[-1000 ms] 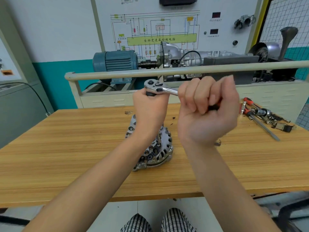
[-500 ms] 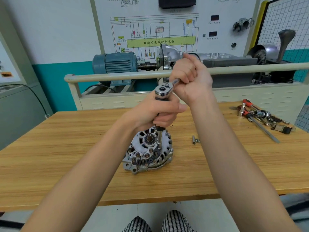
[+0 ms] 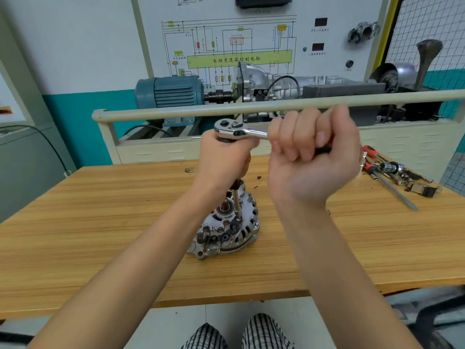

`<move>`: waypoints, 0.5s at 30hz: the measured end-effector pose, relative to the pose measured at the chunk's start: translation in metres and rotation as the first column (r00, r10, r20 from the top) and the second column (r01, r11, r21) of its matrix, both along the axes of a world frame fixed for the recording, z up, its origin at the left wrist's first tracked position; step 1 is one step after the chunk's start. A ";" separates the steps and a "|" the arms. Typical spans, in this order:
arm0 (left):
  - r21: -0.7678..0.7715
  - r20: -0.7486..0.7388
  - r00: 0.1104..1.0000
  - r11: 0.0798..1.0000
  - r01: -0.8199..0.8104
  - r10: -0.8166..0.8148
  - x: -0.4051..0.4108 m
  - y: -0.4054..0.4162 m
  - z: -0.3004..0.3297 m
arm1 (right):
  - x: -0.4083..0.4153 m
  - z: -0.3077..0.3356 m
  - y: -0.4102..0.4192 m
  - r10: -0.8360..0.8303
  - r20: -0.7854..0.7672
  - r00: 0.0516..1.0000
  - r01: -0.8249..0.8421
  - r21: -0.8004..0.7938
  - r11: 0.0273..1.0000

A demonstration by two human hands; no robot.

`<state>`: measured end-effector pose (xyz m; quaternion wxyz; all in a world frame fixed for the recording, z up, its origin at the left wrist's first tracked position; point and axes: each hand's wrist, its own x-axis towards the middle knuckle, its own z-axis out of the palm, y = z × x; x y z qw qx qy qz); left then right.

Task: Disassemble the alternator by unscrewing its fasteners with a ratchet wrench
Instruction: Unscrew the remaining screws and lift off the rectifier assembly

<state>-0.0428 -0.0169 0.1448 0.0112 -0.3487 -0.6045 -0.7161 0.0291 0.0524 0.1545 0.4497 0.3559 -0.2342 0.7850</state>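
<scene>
Above the alternator, the left hand grips the ratchet under its head while the right hand clenches its handle.

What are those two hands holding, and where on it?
Both hold the ratchet wrench: the right hand grips its handle, the left hand grips just under its head.

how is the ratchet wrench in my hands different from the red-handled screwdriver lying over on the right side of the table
The ratchet wrench is held above the table in both hands, left hand under its head, right hand around the handle; the red-handled screwdriver lies untouched on the table. The wrench is engaged, driving an extension down into the alternator; the screwdriver sits among loose bits. The wrench shows chrome; the screwdriver has a red grip. Both have long metal bodies.
</scene>
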 end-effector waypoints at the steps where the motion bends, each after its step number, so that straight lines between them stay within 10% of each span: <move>1: -0.048 -0.030 0.994 0.994 0.103 -0.104 -0.005 -0.006 0.002 | -0.003 0.006 0.010 0.121 0.070 0.990 -0.119 -0.032 0.992; 8: -0.227 0.087 0.786 0.756 0.614 -0.612 -0.014 -0.012 0.015 | -0.049 0.033 0.046 0.788 0.259 0.558 -0.692 -0.379 0.615; 15: 0.009 0.080 0.982 0.985 0.171 -0.171 -0.001 0.001 0.002 | -0.011 0.010 0.020 0.327 0.127 0.937 -0.300 -0.191 0.935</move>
